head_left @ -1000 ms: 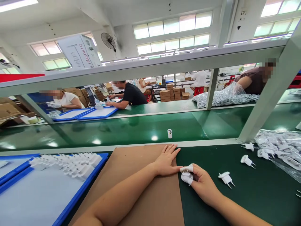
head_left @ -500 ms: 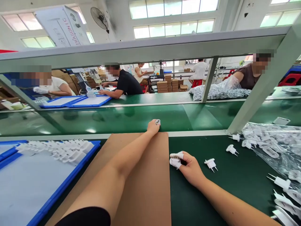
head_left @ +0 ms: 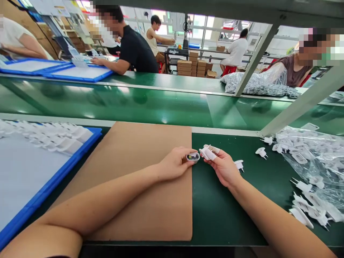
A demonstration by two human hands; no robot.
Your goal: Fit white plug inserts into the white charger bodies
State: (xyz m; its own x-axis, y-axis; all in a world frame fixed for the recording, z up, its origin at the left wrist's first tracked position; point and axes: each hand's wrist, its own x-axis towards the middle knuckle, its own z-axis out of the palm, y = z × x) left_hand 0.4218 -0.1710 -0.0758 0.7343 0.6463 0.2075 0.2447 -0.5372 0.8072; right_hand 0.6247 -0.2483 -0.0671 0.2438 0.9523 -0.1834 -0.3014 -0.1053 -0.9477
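Observation:
My left hand (head_left: 176, 163) is closed around a white charger housing (head_left: 197, 157), whose open end shows small electronic parts inside. Just to its right, my right hand (head_left: 224, 166) pinches a white plug cover (head_left: 206, 153) between thumb and fingers, with white finger cots on the tips. The two pieces are close together over the right edge of a brown cardboard sheet (head_left: 150, 208). Behind my right hand lies a loose plug cover (head_left: 239, 165) with two pins, partly hidden by the hand.
A blue-edged tray (head_left: 34, 186) with rows of white housings (head_left: 53, 138) is at left. More two-pin covers (head_left: 309, 200) and a clear plastic bag (head_left: 328, 157) of them lie at right. A green conveyor belt (head_left: 161, 105) runs behind, with several people beyond it.
My left hand has come back from the conveyor belt with the housing, toward my right hand. My right hand has turned the plug cover. The view has tilted down.

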